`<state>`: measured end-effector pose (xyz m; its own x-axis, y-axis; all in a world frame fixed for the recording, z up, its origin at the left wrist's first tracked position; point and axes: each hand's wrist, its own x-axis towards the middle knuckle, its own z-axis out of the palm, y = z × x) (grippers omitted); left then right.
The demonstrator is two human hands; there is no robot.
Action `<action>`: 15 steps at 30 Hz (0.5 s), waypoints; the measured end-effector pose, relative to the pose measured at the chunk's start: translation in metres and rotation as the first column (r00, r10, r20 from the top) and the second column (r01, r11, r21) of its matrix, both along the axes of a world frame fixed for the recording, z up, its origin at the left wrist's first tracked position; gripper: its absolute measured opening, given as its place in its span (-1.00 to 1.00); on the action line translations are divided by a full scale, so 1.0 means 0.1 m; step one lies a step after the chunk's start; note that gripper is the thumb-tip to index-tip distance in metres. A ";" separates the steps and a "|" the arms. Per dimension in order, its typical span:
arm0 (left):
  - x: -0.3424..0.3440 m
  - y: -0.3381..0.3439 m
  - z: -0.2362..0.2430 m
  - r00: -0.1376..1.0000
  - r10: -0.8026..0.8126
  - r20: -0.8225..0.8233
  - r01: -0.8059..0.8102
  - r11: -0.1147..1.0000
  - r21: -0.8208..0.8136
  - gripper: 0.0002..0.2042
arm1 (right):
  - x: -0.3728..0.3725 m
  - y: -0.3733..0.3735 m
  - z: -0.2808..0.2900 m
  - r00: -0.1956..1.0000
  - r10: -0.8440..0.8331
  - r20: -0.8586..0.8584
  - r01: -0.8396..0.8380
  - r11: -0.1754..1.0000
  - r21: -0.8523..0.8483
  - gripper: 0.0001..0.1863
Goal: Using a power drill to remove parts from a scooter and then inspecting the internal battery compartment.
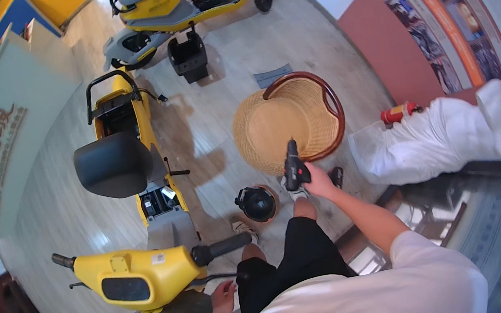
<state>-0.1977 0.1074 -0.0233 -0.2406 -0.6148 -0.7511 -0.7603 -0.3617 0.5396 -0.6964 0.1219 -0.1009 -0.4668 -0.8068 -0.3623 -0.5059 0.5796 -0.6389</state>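
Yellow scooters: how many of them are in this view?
2: the near scooter at left; the far scooter at the top, partly cut off. More may be hidden beyond it.

White short-sleeved shirt (375, 296), black shorts (309, 248)

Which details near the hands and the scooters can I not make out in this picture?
In the head view:
Drill: grip mostly hidden by the right hand.
Drill bit: too small to tell its type.
Left hand: too small to tell whether its fingers pinch anything.
Far scooter: top cut off by the upper edge.
Near scooter's open compartment: inside lost in darkness.
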 end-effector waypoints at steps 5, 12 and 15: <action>-0.22 1.07 -0.15 0.810 0.570 0.140 -0.585 0.803 0.113 -0.83 | -1.08 -0.85 -1.50 0.994 0.107 -0.009 -0.106 0.992 0.065 -0.30; -0.58 2.44 0.11 0.729 0.606 0.319 -0.674 0.717 0.179 -0.84 | -1.14 -1.36 -2.76 0.965 0.208 -0.159 -0.182 0.969 0.167 -0.25; -1.29 2.35 -0.01 0.725 0.597 0.345 -0.684 0.685 0.252 -0.81 | -1.84 -1.09 -3.41 0.973 0.116 -0.202 -0.104 0.992 0.069 -0.30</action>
<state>-0.3268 0.3422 -0.0245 0.3105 -0.2498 -0.9172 -0.3497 -0.9272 0.1342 -0.8800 0.0125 -0.4417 -0.4454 -0.8381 -0.3150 -0.6854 0.5455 -0.4823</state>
